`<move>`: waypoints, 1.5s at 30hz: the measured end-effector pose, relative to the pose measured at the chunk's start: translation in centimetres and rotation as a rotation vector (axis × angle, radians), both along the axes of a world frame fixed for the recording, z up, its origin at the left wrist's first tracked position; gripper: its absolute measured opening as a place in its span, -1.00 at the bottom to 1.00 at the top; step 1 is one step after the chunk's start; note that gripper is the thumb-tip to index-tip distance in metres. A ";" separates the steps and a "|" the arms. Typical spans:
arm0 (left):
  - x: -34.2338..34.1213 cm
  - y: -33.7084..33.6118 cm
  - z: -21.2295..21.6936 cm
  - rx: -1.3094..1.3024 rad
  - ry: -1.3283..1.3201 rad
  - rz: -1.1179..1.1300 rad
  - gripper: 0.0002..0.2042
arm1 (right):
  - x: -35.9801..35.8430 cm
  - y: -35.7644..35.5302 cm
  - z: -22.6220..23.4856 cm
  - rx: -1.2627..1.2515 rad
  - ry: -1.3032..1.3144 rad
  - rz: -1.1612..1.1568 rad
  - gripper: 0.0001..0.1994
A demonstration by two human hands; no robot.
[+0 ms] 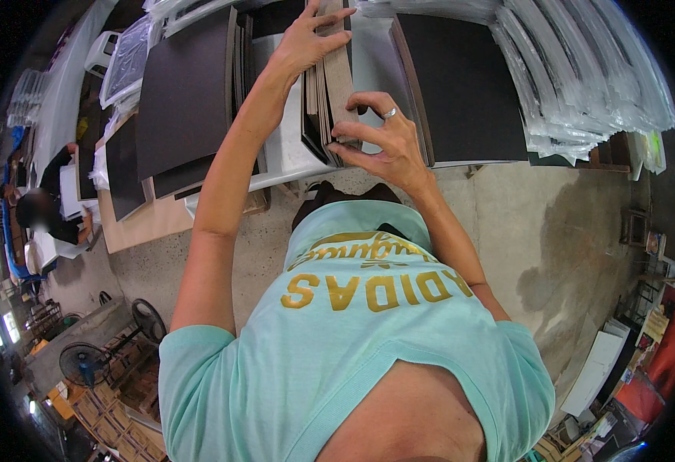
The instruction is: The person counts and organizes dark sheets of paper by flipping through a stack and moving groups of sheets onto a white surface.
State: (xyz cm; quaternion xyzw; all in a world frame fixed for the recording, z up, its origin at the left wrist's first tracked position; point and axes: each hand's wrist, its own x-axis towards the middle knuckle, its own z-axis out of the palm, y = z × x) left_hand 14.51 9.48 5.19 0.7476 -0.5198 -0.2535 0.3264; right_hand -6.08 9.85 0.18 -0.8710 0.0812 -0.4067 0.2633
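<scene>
Two hands gripping upright boards, dark panels and wrapped frames flanking.

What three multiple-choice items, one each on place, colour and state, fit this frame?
1. Where does the left hand rest?
A. on the far end of the upright boards
B. on the floor fan
C. on the concrete floor

2. What colour is the person's shirt?
A. red
B. mint green
C. black

3. How are the boards under the right hand standing?
A. rolled up
B. lying flat, one by one
C. on edge, packed together

Answers: 1 A, its fingers lie over the far ends; 2 B, pale green cloth fills the foreground; 3 C, thin brown edges face up.
</scene>
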 end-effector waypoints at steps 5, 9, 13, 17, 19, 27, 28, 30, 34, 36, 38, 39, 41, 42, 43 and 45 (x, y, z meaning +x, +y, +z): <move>-0.9 0.1 1.5 0.109 0.030 0.078 -0.55 | -0.2 0.3 0.3 0.022 0.045 -0.003 -0.72; -1.2 -0.1 1.8 0.142 -0.012 0.119 -0.50 | -0.3 0.6 0.4 -0.010 0.099 -0.011 -0.70; 0.1 -0.5 0.3 0.119 0.055 0.038 -0.46 | -0.5 -0.1 0.2 -0.059 0.092 0.030 -0.66; 2.8 -1.8 -4.1 -0.365 -0.040 -0.075 -0.54 | -0.7 -0.5 1.4 0.044 0.128 0.133 -0.65; 2.5 -1.8 -4.1 -0.364 -0.012 -0.060 -0.53 | -0.7 -0.2 1.6 0.067 0.136 0.123 -0.65; 2.5 -2.0 -4.6 -0.478 0.032 0.040 -0.38 | -0.5 0.8 2.9 0.082 0.137 -0.047 -0.77; 2.7 -2.0 -4.6 -0.481 0.048 0.055 -0.36 | -0.5 0.8 3.0 0.099 0.136 -0.051 -0.77; 3.4 -1.5 -4.4 -0.419 -0.022 0.017 -0.28 | -0.6 0.8 3.3 0.107 0.166 -0.089 -0.75; 3.0 -0.8 -3.4 -0.360 0.005 0.015 -0.11 | -0.6 0.3 3.4 0.353 0.223 -0.029 -0.55; 3.4 -0.6 -3.6 -0.397 -0.029 0.011 -0.08 | 0.4 -1.7 3.0 0.530 0.141 -0.043 -0.37; 3.9 -0.7 -3.8 -0.382 -0.051 0.033 -0.05 | 3.1 -4.5 2.8 0.529 0.127 -0.147 0.00; 3.9 -0.9 -3.9 -0.394 -0.036 0.031 -0.03 | 4.8 -6.4 2.5 0.496 0.165 -0.224 0.03; 3.6 -1.7 -4.6 -0.431 -0.076 0.040 -0.01 | 8.4 -9.7 2.1 0.429 0.239 -0.365 0.11; 3.3 -1.7 -4.3 -0.417 -0.072 0.026 0.00 | 9.2 -10.9 2.0 0.389 0.366 -0.395 0.14; 2.9 -1.9 -4.0 -0.404 -0.068 0.010 0.01 | 9.3 -12.1 2.0 0.346 0.492 -0.425 0.18; 2.5 -1.5 -3.9 -0.406 -0.039 0.052 0.04 | 8.9 -12.5 3.3 0.466 0.541 -0.382 0.04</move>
